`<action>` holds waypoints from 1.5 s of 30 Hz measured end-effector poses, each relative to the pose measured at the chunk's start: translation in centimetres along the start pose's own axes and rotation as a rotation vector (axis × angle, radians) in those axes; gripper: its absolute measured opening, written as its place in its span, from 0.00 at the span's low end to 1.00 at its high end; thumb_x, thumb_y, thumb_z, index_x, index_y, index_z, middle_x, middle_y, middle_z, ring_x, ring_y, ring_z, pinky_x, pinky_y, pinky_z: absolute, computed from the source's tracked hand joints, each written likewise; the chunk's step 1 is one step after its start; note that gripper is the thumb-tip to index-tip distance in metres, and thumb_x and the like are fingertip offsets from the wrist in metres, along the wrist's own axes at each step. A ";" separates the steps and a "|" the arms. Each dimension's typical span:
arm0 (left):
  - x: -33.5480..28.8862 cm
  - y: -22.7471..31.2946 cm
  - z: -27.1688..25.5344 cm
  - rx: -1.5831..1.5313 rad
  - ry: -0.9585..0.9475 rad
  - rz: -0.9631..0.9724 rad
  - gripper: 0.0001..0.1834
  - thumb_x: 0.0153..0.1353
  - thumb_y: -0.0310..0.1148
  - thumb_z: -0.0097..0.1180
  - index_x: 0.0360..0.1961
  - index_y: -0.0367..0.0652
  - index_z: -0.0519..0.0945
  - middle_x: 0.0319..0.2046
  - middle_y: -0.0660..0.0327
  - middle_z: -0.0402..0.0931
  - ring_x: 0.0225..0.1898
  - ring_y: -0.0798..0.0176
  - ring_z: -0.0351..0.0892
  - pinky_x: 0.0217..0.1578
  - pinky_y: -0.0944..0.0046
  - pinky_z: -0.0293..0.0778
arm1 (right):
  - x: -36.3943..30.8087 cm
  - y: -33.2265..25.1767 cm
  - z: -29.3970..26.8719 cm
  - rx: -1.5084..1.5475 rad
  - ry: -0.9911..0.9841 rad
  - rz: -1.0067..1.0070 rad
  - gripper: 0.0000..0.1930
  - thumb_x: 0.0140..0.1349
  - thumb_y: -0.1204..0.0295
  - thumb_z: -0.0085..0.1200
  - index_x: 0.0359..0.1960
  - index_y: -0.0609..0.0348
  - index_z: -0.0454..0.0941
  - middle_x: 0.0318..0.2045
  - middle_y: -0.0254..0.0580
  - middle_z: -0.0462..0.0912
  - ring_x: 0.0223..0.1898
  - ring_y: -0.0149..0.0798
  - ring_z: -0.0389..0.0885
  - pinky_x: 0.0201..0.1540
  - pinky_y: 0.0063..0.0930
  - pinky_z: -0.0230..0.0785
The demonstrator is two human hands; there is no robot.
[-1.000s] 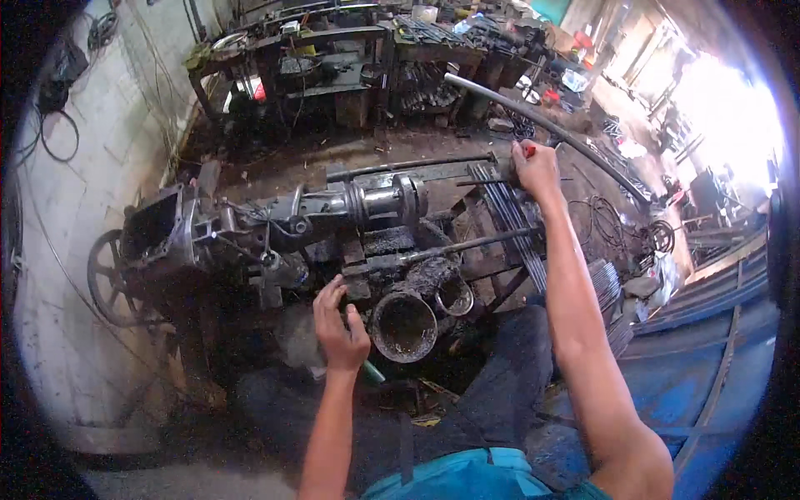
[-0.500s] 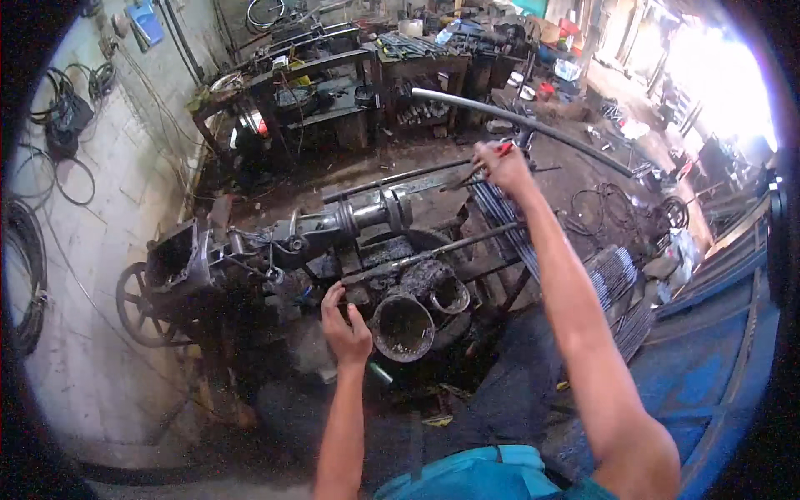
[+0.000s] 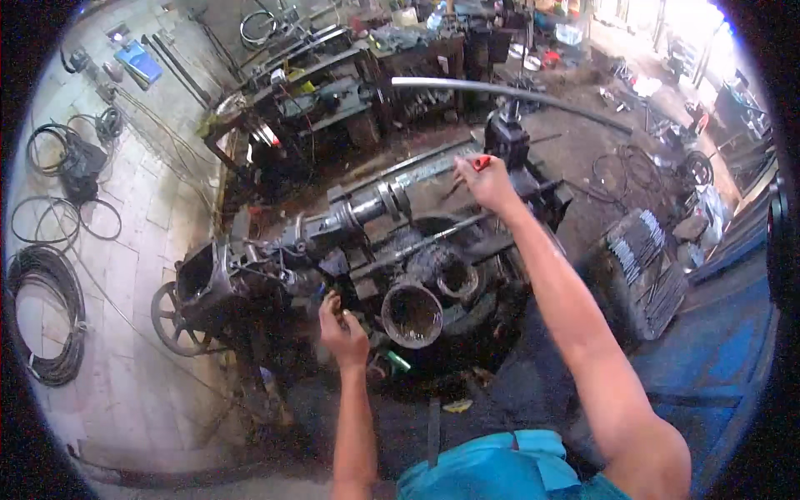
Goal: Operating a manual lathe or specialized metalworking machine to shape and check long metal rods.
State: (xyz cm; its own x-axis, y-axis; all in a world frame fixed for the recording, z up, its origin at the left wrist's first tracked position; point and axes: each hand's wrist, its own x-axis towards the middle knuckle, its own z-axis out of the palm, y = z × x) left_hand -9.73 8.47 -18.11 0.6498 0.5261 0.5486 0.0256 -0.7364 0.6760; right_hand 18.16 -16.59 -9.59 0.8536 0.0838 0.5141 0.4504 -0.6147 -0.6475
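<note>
A greasy lathe-like machine [image 3: 358, 208] with a cylindrical spindle lies across the middle. My right hand [image 3: 487, 185] is over its right part, closed on a red-handled tool [image 3: 481, 162]; the exact kind is unclear, and a thin dark end shows below the fingers. In front of the machine's middle, my left hand [image 3: 343, 335] is raised with its fingers loosely bent and the thumb apart; I see nothing in it. Right of that hand sits a round, grimy metal bowl [image 3: 412, 315], with a smaller round container [image 3: 457, 279] behind it.
A long metal pipe [image 3: 517, 96] slants across beyond the machine. Bundled metal rods [image 3: 637, 250] lie at the right, near a blue metal panel [image 3: 700, 375]. Workbenches [image 3: 333, 100] stand behind. Cable coils [image 3: 50, 317] hang on the left wall; a spoked handwheel [image 3: 177, 318] is at the machine's left.
The view has shifted, uncovering a dark upright machine block beyond my right hand. My right hand has moved left and slightly down with the red-handled tool. My left hand's fingers are more bent.
</note>
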 end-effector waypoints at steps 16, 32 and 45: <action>-1.4 -0.4 -1.7 0.716 -0.258 -0.135 0.31 0.60 0.43 0.54 0.64 0.46 0.69 0.69 0.49 0.57 0.68 0.37 0.54 0.66 0.35 0.50 | -12.9 -4.7 2.2 -0.042 -0.485 -0.007 0.16 0.64 0.59 0.53 0.27 0.59 0.78 0.22 0.55 0.80 0.28 0.59 0.82 0.33 0.51 0.73; -2.7 -2.9 -2.6 0.329 -0.038 -0.219 0.13 0.67 0.37 0.48 0.40 0.38 0.79 0.42 0.46 0.78 0.46 0.41 0.73 0.46 0.44 0.69 | -11.2 -11.8 0.3 -0.308 -0.637 0.120 0.26 0.53 0.49 0.65 0.38 0.57 0.69 0.29 0.58 0.83 0.37 0.63 0.82 0.40 0.53 0.72; -2.2 -2.4 -4.2 0.233 0.085 -0.170 0.10 0.58 0.30 0.51 0.40 0.40 0.77 0.41 0.52 0.76 0.46 0.46 0.71 0.46 0.47 0.65 | -10.4 -29.5 12.0 0.402 -0.543 -0.505 0.21 0.61 0.64 0.58 0.50 0.65 0.72 0.47 0.59 0.77 0.52 0.59 0.73 0.57 0.45 0.65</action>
State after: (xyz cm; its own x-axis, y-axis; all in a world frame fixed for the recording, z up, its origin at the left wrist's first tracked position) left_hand -14.43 10.85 -18.84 0.5553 0.6769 0.4831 0.3088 -0.7072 0.6360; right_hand -0.83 10.09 -2.55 0.4855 0.7024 0.5206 0.7829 -0.0843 -0.6164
